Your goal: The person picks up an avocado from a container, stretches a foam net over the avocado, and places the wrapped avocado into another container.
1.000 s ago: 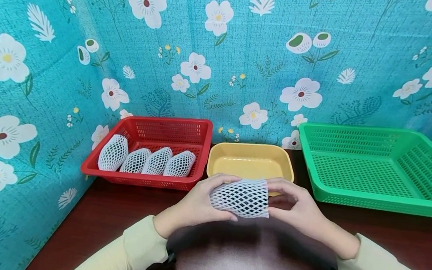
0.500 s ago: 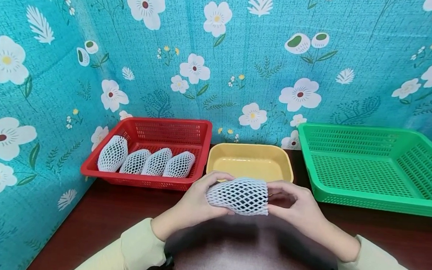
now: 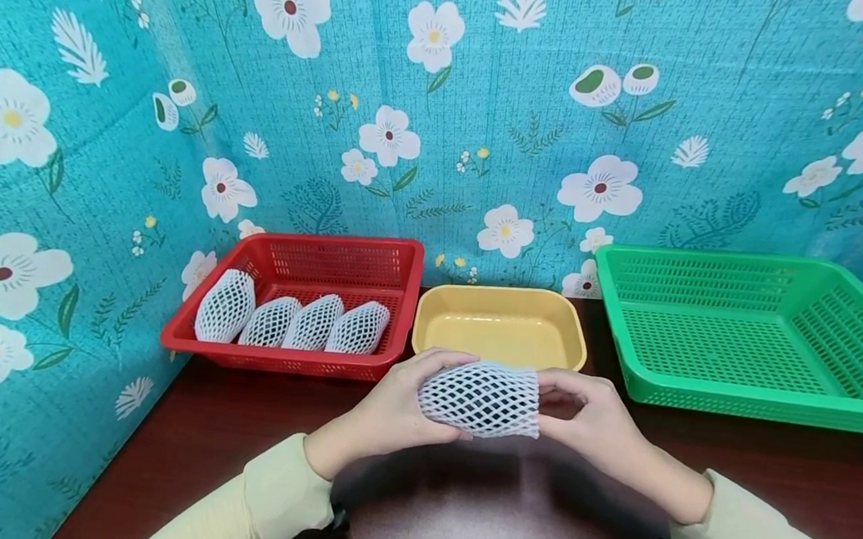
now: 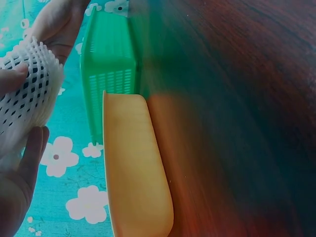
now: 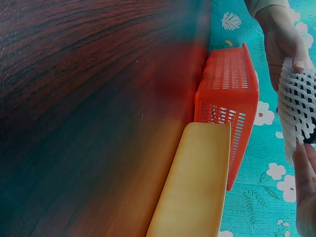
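Observation:
A white foam net sleeve (image 3: 478,400) with something dark inside lies sideways in the air, in front of the yellow tray. My left hand (image 3: 385,412) grips its rounded left end, fingers above and thumb below. At the sleeve's wide right end, my right hand (image 3: 605,419) holds the rim with its fingers and thumb; some fingertips are hidden by the netting. The right wrist view catches the dark content (image 5: 310,137) at the sleeve's mouth, beside the right fingers (image 5: 302,170). What kind of item it is cannot be told through the mesh.
On the left stands a red basket (image 3: 282,361) holding several net-sleeved items (image 3: 315,322). A yellow tray (image 3: 498,334) sits behind the hands, and a green basket (image 3: 738,397) is at the right. A blue flowered cloth (image 3: 441,136) hangs behind the dark wooden table (image 3: 202,437).
Over the last half second both hands have lowered the sleeve slightly, and its left end has shifted a little to the right. The right fingertips now show less above the rim.

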`<act>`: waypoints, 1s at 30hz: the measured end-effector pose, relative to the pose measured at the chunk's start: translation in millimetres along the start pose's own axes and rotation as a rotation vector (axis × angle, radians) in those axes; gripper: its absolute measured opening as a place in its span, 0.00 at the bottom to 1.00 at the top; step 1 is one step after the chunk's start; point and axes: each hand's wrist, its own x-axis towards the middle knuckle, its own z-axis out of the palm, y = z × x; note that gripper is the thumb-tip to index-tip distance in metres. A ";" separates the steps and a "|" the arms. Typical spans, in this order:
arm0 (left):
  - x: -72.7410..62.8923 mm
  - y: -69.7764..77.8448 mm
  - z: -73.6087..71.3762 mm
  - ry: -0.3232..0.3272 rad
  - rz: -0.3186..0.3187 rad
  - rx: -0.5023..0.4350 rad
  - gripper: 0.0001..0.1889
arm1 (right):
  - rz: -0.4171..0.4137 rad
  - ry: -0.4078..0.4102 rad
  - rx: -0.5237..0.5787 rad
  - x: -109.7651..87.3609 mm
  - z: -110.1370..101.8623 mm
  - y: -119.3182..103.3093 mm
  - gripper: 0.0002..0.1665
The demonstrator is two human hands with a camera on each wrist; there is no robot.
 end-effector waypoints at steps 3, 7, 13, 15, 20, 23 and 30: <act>0.7 0.2 -0.6 -0.009 -0.003 0.014 0.40 | -0.002 -0.017 -0.013 0.6 -0.7 1.6 0.22; 1.1 -0.1 -1.4 -0.016 0.020 0.048 0.40 | -0.047 -0.048 -0.039 3.1 -2.6 1.5 0.25; 2.1 1.3 -3.0 -0.016 0.073 0.086 0.39 | -0.141 -0.068 -0.088 8.7 -8.8 -2.9 0.27; 2.4 2.2 -3.9 -0.011 0.079 0.088 0.38 | -0.151 -0.070 -0.092 9.7 -11.5 -4.0 0.28; 3.4 4.6 -6.0 -0.008 0.085 0.083 0.39 | -0.144 -0.063 -0.145 10.0 -20.4 -5.3 0.29; 4.1 6.3 -6.5 -0.010 0.091 0.081 0.39 | -0.161 -0.050 -0.186 10.0 -26.1 -6.2 0.28; 8.6 8.9 -6.3 -0.028 0.104 0.055 0.39 | -0.316 -0.009 -0.165 9.4 -41.7 -2.8 0.22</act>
